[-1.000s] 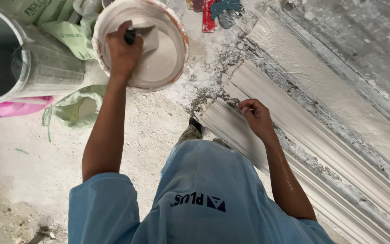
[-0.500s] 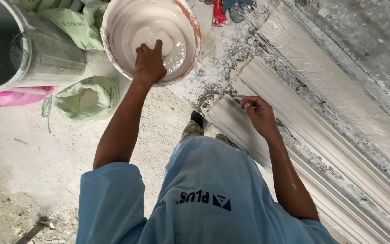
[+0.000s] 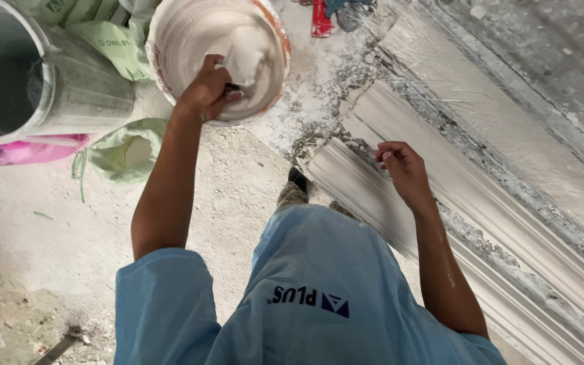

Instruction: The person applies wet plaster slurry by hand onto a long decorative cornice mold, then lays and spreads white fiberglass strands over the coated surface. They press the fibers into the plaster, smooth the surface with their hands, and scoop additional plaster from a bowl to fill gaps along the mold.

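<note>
Gripping a dark tool, left hand [image 3: 205, 91] dips into plaster-caked white bucket [image 3: 170, 40].

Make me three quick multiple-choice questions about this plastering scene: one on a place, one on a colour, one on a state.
1. Where is the left hand?
A. Inside the round white plaster-coated bucket
B. On the large grey metal drum
C. On the floor

2. What colour is the person's shirt?
A. Red
B. Light blue
C. Black

3. How is the right hand?
A. Spread flat and open
B. Loosely curled over the long white moulded plaster cornice
C. Inside the bucket

Answers: 1 A, the hand reaches into the bucket with its grip shut on a dark tool handle. 2 B, the cloth is light blue. 3 B, its fingers are bent over the cornice.
</note>
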